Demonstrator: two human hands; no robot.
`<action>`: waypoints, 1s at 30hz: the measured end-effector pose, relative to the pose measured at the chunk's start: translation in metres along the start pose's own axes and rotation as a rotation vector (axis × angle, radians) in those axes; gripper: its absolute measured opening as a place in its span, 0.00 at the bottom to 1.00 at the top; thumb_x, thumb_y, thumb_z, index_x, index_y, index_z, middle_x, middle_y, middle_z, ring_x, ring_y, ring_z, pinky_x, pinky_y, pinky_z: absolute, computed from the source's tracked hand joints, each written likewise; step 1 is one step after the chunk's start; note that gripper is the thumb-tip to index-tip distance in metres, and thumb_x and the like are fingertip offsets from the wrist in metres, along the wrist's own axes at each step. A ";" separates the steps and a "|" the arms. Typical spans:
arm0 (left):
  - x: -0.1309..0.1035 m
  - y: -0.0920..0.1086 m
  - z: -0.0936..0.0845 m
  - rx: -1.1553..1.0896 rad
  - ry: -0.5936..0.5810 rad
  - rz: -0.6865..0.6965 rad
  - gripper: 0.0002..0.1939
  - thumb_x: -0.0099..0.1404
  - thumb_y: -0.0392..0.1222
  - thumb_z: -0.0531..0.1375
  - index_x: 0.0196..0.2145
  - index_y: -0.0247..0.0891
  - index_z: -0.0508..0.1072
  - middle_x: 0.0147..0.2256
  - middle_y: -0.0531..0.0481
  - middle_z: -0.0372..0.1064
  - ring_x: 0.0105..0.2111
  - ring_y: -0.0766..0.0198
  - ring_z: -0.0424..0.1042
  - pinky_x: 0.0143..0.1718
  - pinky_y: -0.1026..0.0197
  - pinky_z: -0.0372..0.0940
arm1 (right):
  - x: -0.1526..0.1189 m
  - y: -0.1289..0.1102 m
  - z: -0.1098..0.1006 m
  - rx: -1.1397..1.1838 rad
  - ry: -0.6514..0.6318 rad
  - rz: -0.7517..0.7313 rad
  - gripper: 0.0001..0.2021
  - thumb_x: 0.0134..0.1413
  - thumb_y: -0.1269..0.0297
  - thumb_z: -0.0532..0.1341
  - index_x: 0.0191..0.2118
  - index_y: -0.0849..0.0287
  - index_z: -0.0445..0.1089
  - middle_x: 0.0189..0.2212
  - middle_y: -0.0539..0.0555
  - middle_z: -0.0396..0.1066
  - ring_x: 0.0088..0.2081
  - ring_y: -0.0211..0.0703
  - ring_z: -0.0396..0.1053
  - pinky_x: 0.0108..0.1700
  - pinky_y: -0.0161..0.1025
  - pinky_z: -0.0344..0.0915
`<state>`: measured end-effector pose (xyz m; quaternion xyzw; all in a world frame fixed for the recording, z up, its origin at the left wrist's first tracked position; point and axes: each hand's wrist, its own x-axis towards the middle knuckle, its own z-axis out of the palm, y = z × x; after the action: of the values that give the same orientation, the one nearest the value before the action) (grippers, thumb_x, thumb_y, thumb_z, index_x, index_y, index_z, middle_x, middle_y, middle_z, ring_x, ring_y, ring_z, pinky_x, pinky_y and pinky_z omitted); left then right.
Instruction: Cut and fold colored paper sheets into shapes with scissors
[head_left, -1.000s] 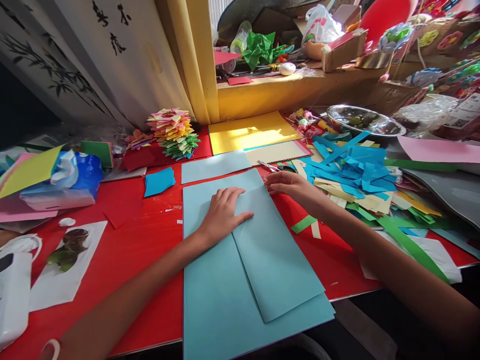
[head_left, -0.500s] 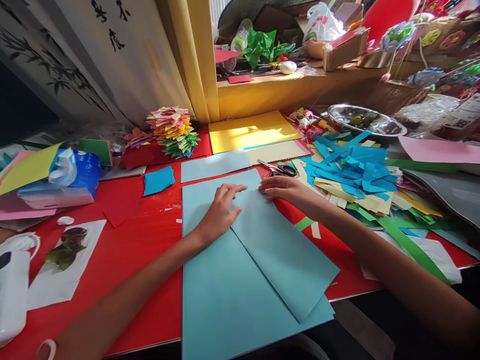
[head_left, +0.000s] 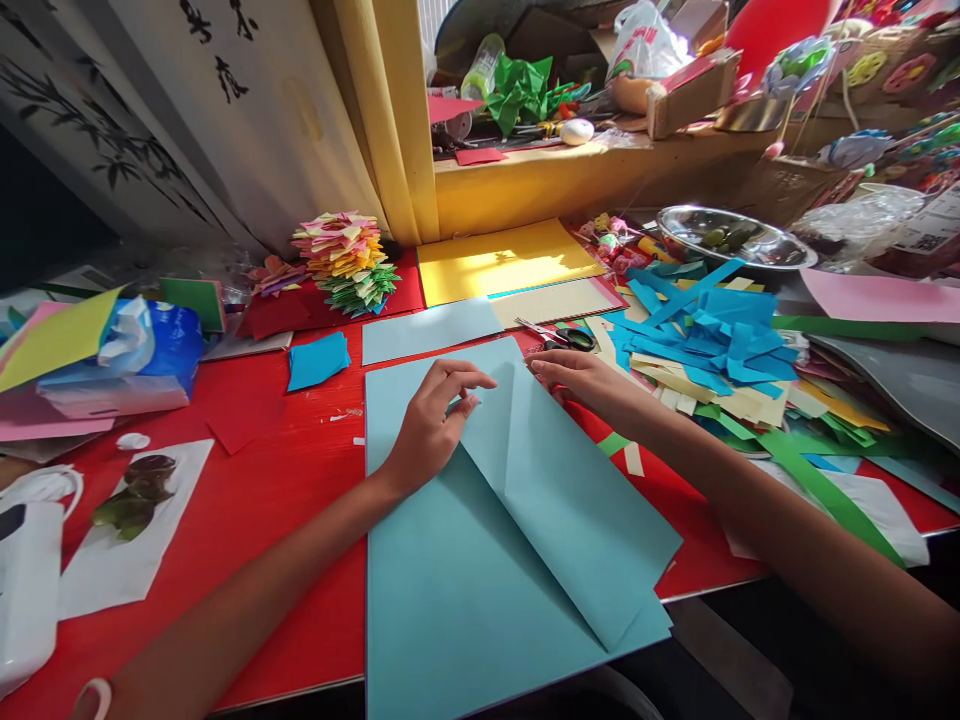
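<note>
A large light blue sheet of paper lies on the red table, with a flap folded diagonally across its right side. The flap is bowed up a little, and a crease line runs down its upper part. At the flap's upper left is my left hand, fingers bent forward and the thumb slightly apart from them. My right hand pinches the paper's upper right edge between thumb and fingers. Just beyond that hand lie scissors with black handles.
Cut paper strips are heaped on the right, near a metal bowl. Yellow paper and a colourful folded-paper stack lie at the back. A tissue pack and a white device sit left on the red table.
The flap has lifted slightly and now bows along its length. My left thumb has moved up towards the fingers, and my right hand has shifted slightly right, closing on the paper's edge.
</note>
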<state>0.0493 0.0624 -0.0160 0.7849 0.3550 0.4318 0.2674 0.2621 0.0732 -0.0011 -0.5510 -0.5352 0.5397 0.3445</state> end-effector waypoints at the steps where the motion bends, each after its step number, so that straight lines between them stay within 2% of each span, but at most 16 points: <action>1: 0.000 0.001 0.000 -0.019 0.017 0.011 0.12 0.63 0.29 0.52 0.40 0.41 0.71 0.41 0.49 0.63 0.40 0.68 0.65 0.39 0.65 0.64 | 0.000 0.000 -0.001 -0.001 -0.023 0.000 0.13 0.54 0.56 0.59 0.40 0.60 0.69 0.31 0.53 0.66 0.27 0.34 0.61 0.29 0.32 0.59; 5: 0.000 0.000 -0.001 -0.078 0.028 0.009 0.11 0.64 0.31 0.51 0.38 0.41 0.71 0.41 0.49 0.63 0.44 0.66 0.65 0.39 0.65 0.64 | -0.002 0.001 -0.001 -0.019 -0.241 0.025 0.11 0.52 0.58 0.58 0.29 0.62 0.67 0.18 0.47 0.55 0.20 0.31 0.51 0.21 0.32 0.46; 7: 0.001 -0.001 0.000 -0.095 0.003 -0.025 0.10 0.65 0.32 0.51 0.39 0.41 0.70 0.43 0.49 0.64 0.46 0.66 0.65 0.42 0.64 0.63 | -0.002 0.002 0.001 -0.039 -0.280 0.009 0.09 0.50 0.62 0.58 0.26 0.62 0.64 0.15 0.45 0.49 0.19 0.29 0.46 0.21 0.32 0.42; 9: 0.003 -0.003 0.001 -0.100 -0.029 -0.079 0.09 0.65 0.35 0.53 0.41 0.41 0.70 0.44 0.49 0.64 0.47 0.65 0.64 0.44 0.63 0.62 | -0.002 0.003 0.003 -0.068 -0.226 -0.037 0.08 0.49 0.63 0.57 0.25 0.62 0.64 0.16 0.45 0.50 0.19 0.29 0.46 0.21 0.32 0.42; 13: 0.006 -0.003 0.002 -0.080 -0.113 -0.201 0.11 0.63 0.42 0.56 0.44 0.42 0.68 0.46 0.50 0.66 0.45 0.64 0.65 0.46 0.61 0.61 | -0.003 0.004 0.009 -0.243 -0.079 -0.185 0.10 0.51 0.61 0.55 0.28 0.62 0.66 0.23 0.49 0.59 0.23 0.33 0.54 0.23 0.33 0.48; 16: 0.006 -0.002 0.001 -0.048 -0.126 -0.236 0.12 0.62 0.45 0.57 0.44 0.42 0.68 0.46 0.51 0.66 0.42 0.64 0.65 0.44 0.61 0.60 | -0.006 0.004 0.012 -0.342 -0.075 -0.252 0.11 0.53 0.60 0.53 0.28 0.62 0.67 0.25 0.50 0.63 0.25 0.35 0.57 0.25 0.33 0.51; 22: 0.005 -0.005 0.002 0.053 -0.122 -0.180 0.15 0.62 0.46 0.57 0.47 0.42 0.68 0.42 0.50 0.67 0.43 0.63 0.64 0.45 0.60 0.60 | -0.009 0.006 0.016 -0.237 -0.120 -0.241 0.13 0.53 0.58 0.54 0.28 0.61 0.69 0.24 0.51 0.64 0.25 0.37 0.60 0.26 0.34 0.54; 26: 0.003 -0.003 0.002 0.205 -0.122 -0.117 0.15 0.63 0.46 0.56 0.48 0.43 0.69 0.44 0.49 0.66 0.48 0.60 0.61 0.52 0.57 0.57 | -0.009 0.008 0.019 -0.158 -0.107 -0.215 0.13 0.54 0.57 0.54 0.31 0.62 0.68 0.25 0.51 0.64 0.27 0.37 0.61 0.27 0.33 0.56; 30: 0.002 0.001 0.004 0.330 -0.132 -0.012 0.15 0.63 0.47 0.56 0.46 0.41 0.69 0.46 0.49 0.68 0.48 0.59 0.62 0.52 0.55 0.55 | -0.012 0.007 0.022 -0.130 -0.070 -0.179 0.14 0.54 0.56 0.54 0.32 0.62 0.69 0.25 0.50 0.63 0.27 0.36 0.59 0.25 0.32 0.54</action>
<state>0.0536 0.0624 -0.0158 0.8426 0.4075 0.3137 0.1601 0.2446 0.0562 -0.0093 -0.5030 -0.6277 0.4898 0.3363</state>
